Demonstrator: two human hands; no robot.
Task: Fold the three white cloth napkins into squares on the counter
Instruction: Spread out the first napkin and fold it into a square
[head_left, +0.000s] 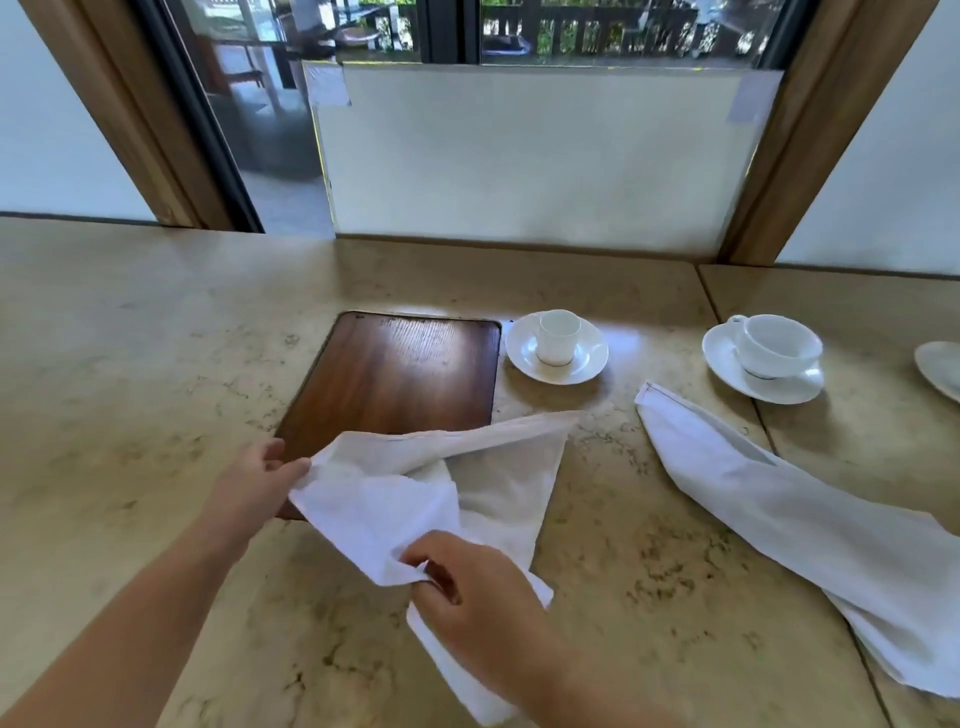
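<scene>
A rumpled white napkin (395, 499) lies partly lifted over the near edge of a dark wooden tray (395, 374) on the beige stone counter (130, 364). My left hand (254, 483) pinches its left corner just above the tray. My right hand (467, 597) pinches a near corner of the same napkin, with loose cloth hanging under the wrist. A second white napkin (789, 509) stretches unfolded along the counter at the right, touched by neither hand. No third napkin is in sight.
A small white cup on a saucer (556, 348) stands just right of the tray. A wider cup on a saucer (763, 358) sits further right, and a plate edge (940, 369) shows at the far right. A window with a taped white sheet (530, 156) backs the counter.
</scene>
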